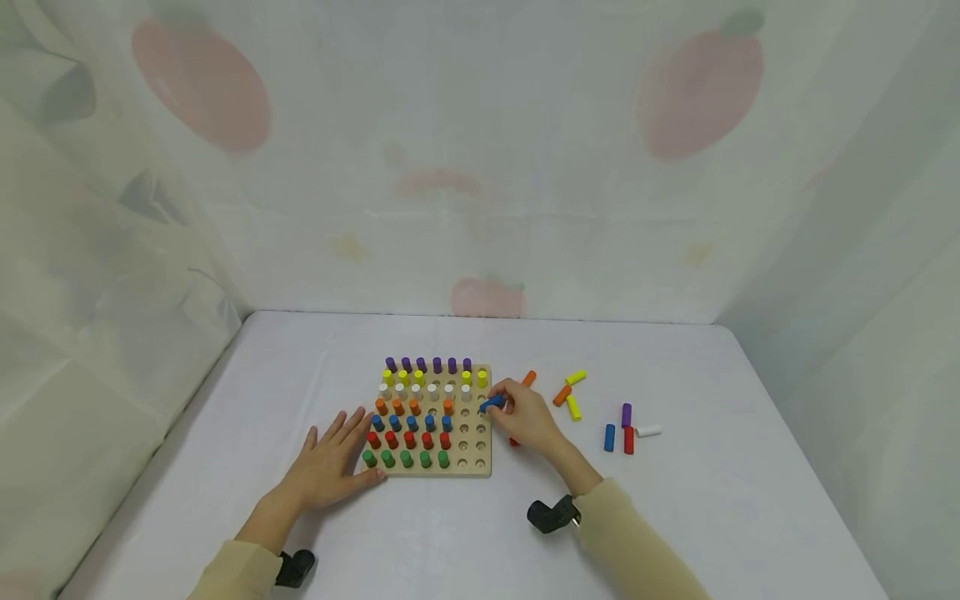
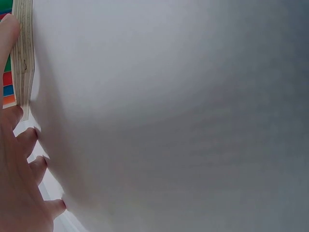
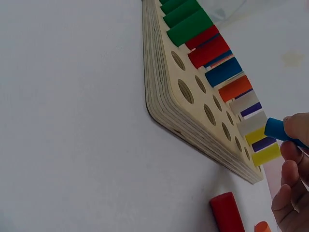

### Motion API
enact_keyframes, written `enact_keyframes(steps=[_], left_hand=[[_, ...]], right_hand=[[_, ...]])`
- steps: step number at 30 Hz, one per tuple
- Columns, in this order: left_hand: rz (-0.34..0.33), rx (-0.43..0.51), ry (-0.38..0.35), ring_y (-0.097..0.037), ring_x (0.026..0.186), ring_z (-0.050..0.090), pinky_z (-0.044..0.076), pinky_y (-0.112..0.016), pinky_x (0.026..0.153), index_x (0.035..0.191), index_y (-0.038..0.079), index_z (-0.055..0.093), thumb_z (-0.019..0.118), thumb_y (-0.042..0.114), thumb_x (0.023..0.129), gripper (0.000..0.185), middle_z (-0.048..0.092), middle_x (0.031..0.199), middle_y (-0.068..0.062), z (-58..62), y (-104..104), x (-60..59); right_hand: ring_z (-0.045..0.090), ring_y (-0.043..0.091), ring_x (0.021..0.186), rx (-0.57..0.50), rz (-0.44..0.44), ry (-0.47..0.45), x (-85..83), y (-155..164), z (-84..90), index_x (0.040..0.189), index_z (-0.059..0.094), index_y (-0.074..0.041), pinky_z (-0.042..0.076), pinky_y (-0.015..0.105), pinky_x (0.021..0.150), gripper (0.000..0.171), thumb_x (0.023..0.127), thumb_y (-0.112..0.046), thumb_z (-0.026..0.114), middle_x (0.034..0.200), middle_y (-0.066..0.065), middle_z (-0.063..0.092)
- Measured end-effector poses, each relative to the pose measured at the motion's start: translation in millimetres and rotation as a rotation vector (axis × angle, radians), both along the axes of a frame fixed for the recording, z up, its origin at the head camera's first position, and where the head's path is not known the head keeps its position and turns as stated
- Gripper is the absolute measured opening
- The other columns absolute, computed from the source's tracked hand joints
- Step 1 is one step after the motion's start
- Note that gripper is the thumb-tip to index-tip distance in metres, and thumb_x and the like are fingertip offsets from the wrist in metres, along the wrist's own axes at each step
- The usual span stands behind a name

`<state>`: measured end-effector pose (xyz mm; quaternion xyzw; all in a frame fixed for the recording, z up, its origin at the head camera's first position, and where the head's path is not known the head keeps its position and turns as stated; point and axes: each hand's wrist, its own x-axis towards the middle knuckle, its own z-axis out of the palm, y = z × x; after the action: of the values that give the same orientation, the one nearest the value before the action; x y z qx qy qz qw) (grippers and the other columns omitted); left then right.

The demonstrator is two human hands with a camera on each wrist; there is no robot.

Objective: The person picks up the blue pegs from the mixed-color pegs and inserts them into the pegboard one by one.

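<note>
A wooden pegboard (image 1: 477, 471) holds rows of coloured pegs: purple at the back, then yellow, white, orange, blue, red, and green in front. Bare holes show mostly on its right side. My left hand (image 1: 327, 468) lies beside the board's left edge with fingers spread, its thumb at the front left corner. In the left wrist view the thumb (image 2: 9, 31) touches the board's side. Between thumb and fingers, my right hand (image 1: 531, 421) pinches a blue peg (image 3: 277, 129), held tilted above the right part of the board. The peg's far end is hidden by the fingers.
Right of the board lie loose pegs: a red peg (image 3: 228, 212) partly under the right hand, orange pegs (image 1: 562, 395), yellow pegs (image 1: 573, 407), a purple peg (image 1: 626, 415), a blue peg (image 1: 609, 437), a red peg (image 1: 628, 441) and a white peg (image 1: 648, 431). White cloth (image 1: 480, 208) hangs behind the table.
</note>
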<state>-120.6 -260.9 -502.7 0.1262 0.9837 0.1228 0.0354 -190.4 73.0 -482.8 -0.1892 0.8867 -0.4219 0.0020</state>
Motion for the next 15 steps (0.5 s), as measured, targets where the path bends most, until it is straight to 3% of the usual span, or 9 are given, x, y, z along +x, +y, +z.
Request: enact_keyframes(steps=[15], left_hand=[[0.003,-0.012,-0.002,-0.039,0.138,0.019,0.01,-0.07,0.102,0.147,0.018,0.025,0.05,0.074,0.074,0.096,0.024,0.152,-0.008,0.4,0.5,-0.2]], right_hand=[[0.045,0.008,0.064,0.014,0.078,-0.034,2.0,-18.0,-4.6,0.1,0.062,-0.012,0.038,0.016,0.053,0.016,0.085,-0.015,0.064,0.077,-0.006,0.054]])
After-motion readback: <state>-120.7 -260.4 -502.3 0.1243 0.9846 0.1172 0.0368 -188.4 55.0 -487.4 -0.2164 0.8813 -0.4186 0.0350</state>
